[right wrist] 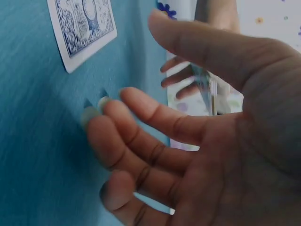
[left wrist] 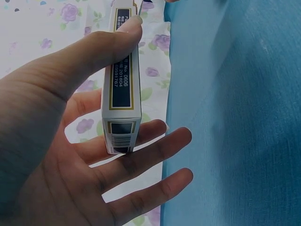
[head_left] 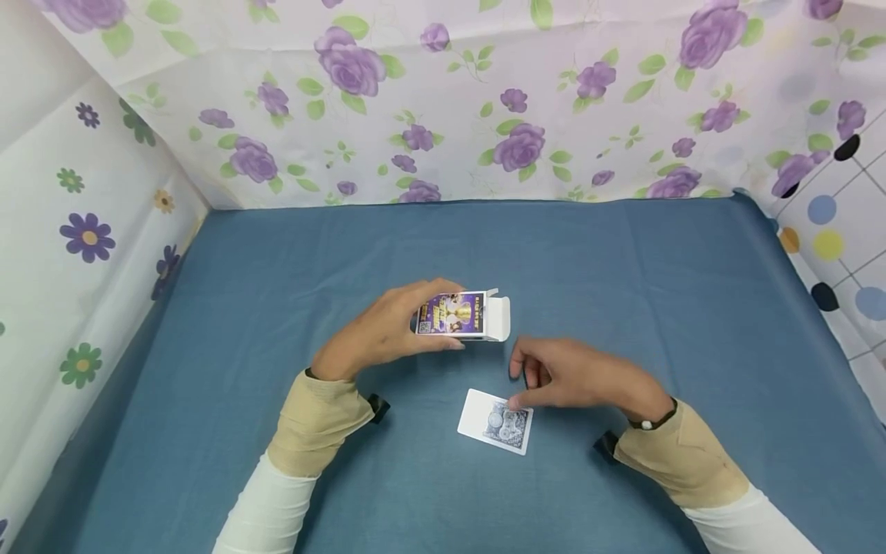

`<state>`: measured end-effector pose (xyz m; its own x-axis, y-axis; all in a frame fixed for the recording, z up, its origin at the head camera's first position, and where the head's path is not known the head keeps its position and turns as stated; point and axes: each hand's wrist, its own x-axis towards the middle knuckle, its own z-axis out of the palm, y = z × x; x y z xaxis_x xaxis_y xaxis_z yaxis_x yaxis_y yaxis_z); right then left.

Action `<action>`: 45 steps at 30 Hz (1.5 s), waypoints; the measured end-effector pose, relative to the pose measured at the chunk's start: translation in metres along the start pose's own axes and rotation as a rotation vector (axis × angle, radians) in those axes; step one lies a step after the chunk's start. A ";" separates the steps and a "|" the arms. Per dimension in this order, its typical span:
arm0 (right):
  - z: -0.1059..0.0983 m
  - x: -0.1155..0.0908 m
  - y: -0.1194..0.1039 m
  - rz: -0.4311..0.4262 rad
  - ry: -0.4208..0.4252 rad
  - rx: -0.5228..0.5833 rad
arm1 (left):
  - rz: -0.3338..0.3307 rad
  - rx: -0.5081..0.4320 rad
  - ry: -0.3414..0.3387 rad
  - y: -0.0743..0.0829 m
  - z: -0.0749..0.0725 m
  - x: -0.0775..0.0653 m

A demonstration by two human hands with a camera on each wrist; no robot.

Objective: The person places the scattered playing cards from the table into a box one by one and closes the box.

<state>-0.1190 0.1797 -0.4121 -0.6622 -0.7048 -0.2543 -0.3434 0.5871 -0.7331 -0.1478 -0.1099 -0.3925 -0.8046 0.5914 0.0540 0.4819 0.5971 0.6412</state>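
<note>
A purple-and-gold playing-card box (head_left: 451, 314) is gripped in my left hand (head_left: 388, 327), thumb on one narrow side and fingers on the other. Its white end flap (head_left: 497, 318) stands open toward the right. In the left wrist view the thumb presses the dark printed side of the box (left wrist: 123, 94). On the cloth below lies a playing card (head_left: 508, 425) with a blue patterned back; its left part looks plain white. My right hand (head_left: 571, 373) hovers over the card's upper right edge, fingers loosely bent. The right wrist view shows the fingers holding nothing, apart from the card (right wrist: 87, 28).
A blue cloth (head_left: 277, 261) covers the table. Behind it rises a white sheet with purple roses (head_left: 519, 146). Flower-patterned sheeting (head_left: 83, 308) stands at the left, and a dotted, grid-lined sheet (head_left: 841, 231) at the right.
</note>
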 end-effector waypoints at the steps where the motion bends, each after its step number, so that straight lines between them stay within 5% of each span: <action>1: 0.002 -0.001 -0.002 0.009 0.003 -0.045 | -0.002 0.000 0.000 0.000 0.000 0.000; 11: 0.034 -0.001 -0.028 0.132 0.042 -0.409 | 0.000 -0.018 -0.004 0.001 0.000 0.003; 20: 0.041 0.003 -0.025 0.128 0.052 -0.391 | -0.023 -0.026 -0.014 -0.001 0.002 0.000; 25: 0.032 0.004 -0.020 0.048 -0.017 -0.280 | -0.018 -0.029 -0.015 -0.002 0.003 0.000; 33: 0.012 0.003 -0.007 -0.172 -0.185 0.156 | -0.013 -0.027 -0.009 -0.001 0.002 0.001; 39: -0.003 0.000 -0.002 -0.236 -0.116 0.265 | -0.010 -0.026 -0.007 -0.001 0.000 0.002; 45: -0.017 -0.001 0.001 -0.204 -0.049 0.363 | -0.030 -0.012 -0.010 -0.003 0.000 0.000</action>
<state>-0.1299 0.1879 -0.4015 -0.5690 -0.8157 -0.1040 -0.2016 0.2610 -0.9441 -0.1496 -0.1115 -0.3942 -0.8149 0.5790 0.0266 0.4535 0.6083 0.6514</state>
